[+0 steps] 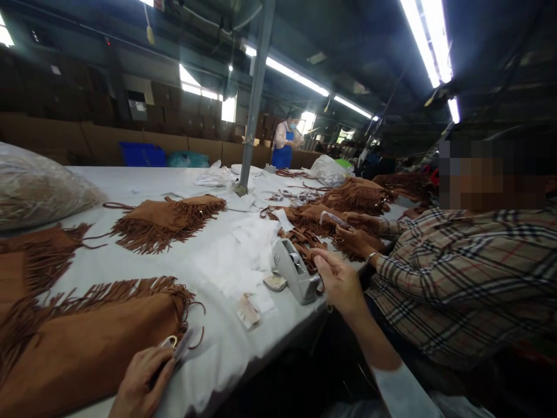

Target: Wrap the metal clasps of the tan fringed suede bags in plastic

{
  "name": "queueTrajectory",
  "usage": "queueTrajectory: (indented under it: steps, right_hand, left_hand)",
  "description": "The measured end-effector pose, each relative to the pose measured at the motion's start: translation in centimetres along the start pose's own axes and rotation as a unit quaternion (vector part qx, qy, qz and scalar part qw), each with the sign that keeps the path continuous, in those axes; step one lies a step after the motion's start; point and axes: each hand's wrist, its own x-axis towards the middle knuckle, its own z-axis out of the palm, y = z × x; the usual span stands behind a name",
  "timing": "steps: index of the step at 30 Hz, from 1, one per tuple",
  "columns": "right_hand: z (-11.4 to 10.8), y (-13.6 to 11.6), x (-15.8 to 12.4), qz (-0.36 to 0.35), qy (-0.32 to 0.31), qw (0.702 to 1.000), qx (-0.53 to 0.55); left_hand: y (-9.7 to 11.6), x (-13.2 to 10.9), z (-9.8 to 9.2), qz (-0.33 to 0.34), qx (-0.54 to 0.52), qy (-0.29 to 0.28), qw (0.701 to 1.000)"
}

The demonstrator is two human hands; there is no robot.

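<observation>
At the lower left, my left hand (pixel 141 377) is closed on a gold-coloured metal clasp (pixel 173 341) partly covered by pale, see-through wrapping. It rests against the end of a brown fringed suede bag (pixel 100 337) lying on the table. My right hand (pixel 342 284) is reached out to a grey tape dispenser (pixel 290 273), with thumb and fingers pinched together at its right side. What these fingertips hold, if anything, cannot be made out. Brown straps (pixel 300 235) are heaped just behind the dispenser.
More fringed bags (pixel 169 220) lie across the white-covered table (pixel 143 278). A co-worker in a plaid shirt (pixel 452 284) sits at the right, hands on a small wrapped piece. A metal post (pixel 256 98) rises from the table. Paper scraps (pixel 248 310) lie near the front edge.
</observation>
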Motion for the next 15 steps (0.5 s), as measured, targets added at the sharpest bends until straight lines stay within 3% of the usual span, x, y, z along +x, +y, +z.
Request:
queueTrajectory:
  steps: [3, 6, 11, 15]
  right_hand:
    - [1.0, 7.2, 3.6, 0.192, -0.111, 0.975, -0.033]
    - [1.7, 11.4, 3.8, 0.231, -0.146, 0.962, -0.024]
    - [2.4, 13.2, 3.7, 0.265, -0.159, 0.951, 0.006]
    - [2.8, 14.1, 3.6, 0.269, -0.120, 0.955, 0.021]
  left_hand:
    - [-0.2, 0.1, 0.1, 0.019, 0.008, 0.007, 1.000]
    - [-0.8, 0.0, 0.3, 0.035, 0.021, -0.001, 0.999]
    - [-1.5, -0.4, 0.6, 0.046, 0.041, -0.016, 0.998]
    - [-1.4, -0.4, 0.6, 0.058, 0.046, -0.004, 0.997]
